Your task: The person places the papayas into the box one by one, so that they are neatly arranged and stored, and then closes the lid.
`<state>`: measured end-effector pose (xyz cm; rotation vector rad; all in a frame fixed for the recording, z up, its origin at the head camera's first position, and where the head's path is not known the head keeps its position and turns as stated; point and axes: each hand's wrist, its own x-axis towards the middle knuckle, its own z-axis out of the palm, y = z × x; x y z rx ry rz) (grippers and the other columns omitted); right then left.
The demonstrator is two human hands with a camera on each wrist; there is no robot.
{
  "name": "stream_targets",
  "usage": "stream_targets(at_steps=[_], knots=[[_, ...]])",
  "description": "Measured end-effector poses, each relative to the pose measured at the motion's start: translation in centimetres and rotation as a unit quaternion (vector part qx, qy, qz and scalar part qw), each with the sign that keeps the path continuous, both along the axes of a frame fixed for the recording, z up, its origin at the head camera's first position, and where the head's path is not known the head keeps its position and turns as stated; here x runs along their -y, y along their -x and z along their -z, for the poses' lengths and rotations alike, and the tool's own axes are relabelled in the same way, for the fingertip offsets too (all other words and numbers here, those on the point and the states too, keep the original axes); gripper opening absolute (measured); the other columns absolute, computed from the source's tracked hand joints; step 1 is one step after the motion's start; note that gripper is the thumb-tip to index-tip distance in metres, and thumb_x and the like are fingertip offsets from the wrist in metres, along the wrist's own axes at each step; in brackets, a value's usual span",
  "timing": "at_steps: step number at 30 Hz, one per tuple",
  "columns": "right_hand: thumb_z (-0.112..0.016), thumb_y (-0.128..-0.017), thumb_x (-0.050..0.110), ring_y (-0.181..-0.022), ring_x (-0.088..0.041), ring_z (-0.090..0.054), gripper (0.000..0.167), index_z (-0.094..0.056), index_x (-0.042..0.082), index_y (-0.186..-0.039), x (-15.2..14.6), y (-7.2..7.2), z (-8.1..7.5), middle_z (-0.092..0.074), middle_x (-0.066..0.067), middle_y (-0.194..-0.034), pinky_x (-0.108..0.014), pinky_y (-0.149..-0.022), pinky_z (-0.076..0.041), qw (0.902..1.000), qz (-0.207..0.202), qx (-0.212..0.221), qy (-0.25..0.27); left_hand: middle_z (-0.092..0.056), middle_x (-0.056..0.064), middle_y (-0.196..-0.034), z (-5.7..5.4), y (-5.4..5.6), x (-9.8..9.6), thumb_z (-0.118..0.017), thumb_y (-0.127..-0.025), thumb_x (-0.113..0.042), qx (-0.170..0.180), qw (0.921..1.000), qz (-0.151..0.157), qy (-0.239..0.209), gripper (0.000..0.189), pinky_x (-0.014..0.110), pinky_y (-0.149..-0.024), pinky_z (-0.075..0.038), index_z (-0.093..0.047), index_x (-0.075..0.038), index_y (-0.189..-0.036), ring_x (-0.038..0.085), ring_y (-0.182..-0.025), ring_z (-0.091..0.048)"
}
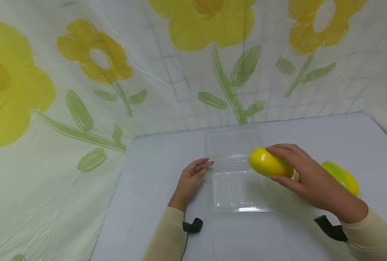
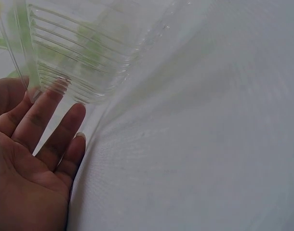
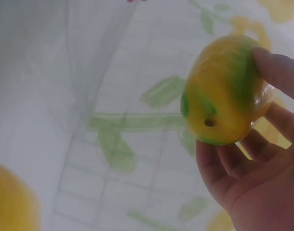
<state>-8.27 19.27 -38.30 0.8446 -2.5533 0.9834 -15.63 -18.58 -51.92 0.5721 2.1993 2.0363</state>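
Note:
A clear plastic clamshell box (image 1: pixel 239 190) lies on the table with its lid (image 1: pixel 231 143) folded back. Over the box's right side, my right hand (image 1: pixel 311 177) holds a yellow mango (image 1: pixel 268 162) between thumb and fingers. Green patches and a dark stem spot on this mango (image 3: pixel 224 96) show in the right wrist view. At the box's left edge, near the fold, is my left hand (image 1: pixel 190 181). Its fingers (image 2: pixel 67 127) are loosely bent and touch the ribbed plastic (image 2: pixel 79 57).
Another yellow-green mango (image 1: pixel 341 177) lies on the table to the right, partly hidden by my right hand. A flower-printed cloth (image 1: pixel 167 72) hangs behind and to the left of the white table (image 1: pixel 148 203).

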Motion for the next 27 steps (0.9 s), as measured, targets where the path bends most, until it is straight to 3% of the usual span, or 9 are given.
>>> stream_targets(at_steps=[10, 14, 17, 27], knots=[[-0.087, -0.095, 0.008, -0.129, -0.021, -0.055, 0.074, -0.052, 0.020, -0.159, 2.8, 1.4, 0.4, -0.051, 0.001, -0.153, -0.014, -0.108, -0.038, 0.9991, -0.039, 0.018, 0.003, -0.070, 0.008, -0.143, -0.3, -0.1, -0.1, -0.061, -0.112, -0.014, 0.004, 1.0000, 0.001, -0.002, 0.042, 0.037, -0.115, -0.046, -0.059, -0.002, -0.152, 0.026, -0.138, -0.061], [-0.085, -0.097, 0.011, -0.130, -0.023, -0.055, 0.071, -0.052, 0.018, -0.159, 4.0, 1.8, 0.9, -0.052, -0.001, -0.153, -0.037, -0.108, -0.051, 0.9982, -0.049, 0.034, 0.001, -0.071, 0.007, -0.143, -0.4, -0.2, -0.1, -0.062, -0.112, -0.014, 0.005, 1.0000, -0.002, 0.003, 0.041, 0.037, -0.115, -0.046, -0.060, -0.004, -0.152, 0.025, -0.137, -0.062], [-0.085, -0.097, 0.011, -0.133, -0.025, -0.054, 0.069, -0.052, 0.017, -0.159, 4.8, 2.2, 1.3, -0.051, -0.002, -0.155, -0.054, -0.106, -0.052, 0.9973, -0.055, 0.048, -0.002, -0.070, 0.008, -0.143, -0.4, -0.2, -0.1, -0.061, -0.112, -0.013, 0.004, 1.0000, -0.002, 0.005, 0.042, 0.037, -0.116, -0.045, -0.059, -0.003, -0.153, 0.025, -0.137, -0.062], [-0.085, -0.098, 0.013, -0.135, -0.029, -0.054, 0.066, -0.055, 0.011, -0.156, 6.8, 3.1, 2.5, -0.052, -0.007, -0.154, -0.056, -0.110, -0.050, 0.9948, -0.071, 0.072, -0.011, -0.071, 0.002, -0.143, -0.6, -0.3, -0.1, -0.061, -0.113, -0.018, 0.013, 0.9996, -0.009, 0.023, 0.041, 0.043, -0.119, -0.041, -0.060, -0.007, -0.153, 0.021, -0.137, -0.062]])
